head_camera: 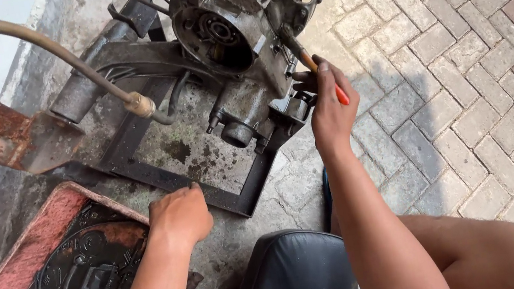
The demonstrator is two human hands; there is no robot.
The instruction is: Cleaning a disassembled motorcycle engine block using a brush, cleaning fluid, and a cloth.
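- right hand (331,109) clamped on the screwdriver (313,65), tip at the engine (232,26); could slip off, greasy metal
- left hand (179,214) fisted on the frame (153,173), gripping nothing I can see

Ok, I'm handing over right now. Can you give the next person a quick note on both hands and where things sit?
Right hand: gripping an orange-handled tool, its metal shaft set against the greasy engine casing.
Left hand: closed, resting on the black metal frame under the casing; whether it holds anything cannot be told.
Casing sits on that frame on the stained concrete beside the brick paving. A tray of black oily parts lies by the left arm, a black padded seat in front.
Done: casing is open, with its round bearing bore exposed.
Left: the tool is still applied to the casing.
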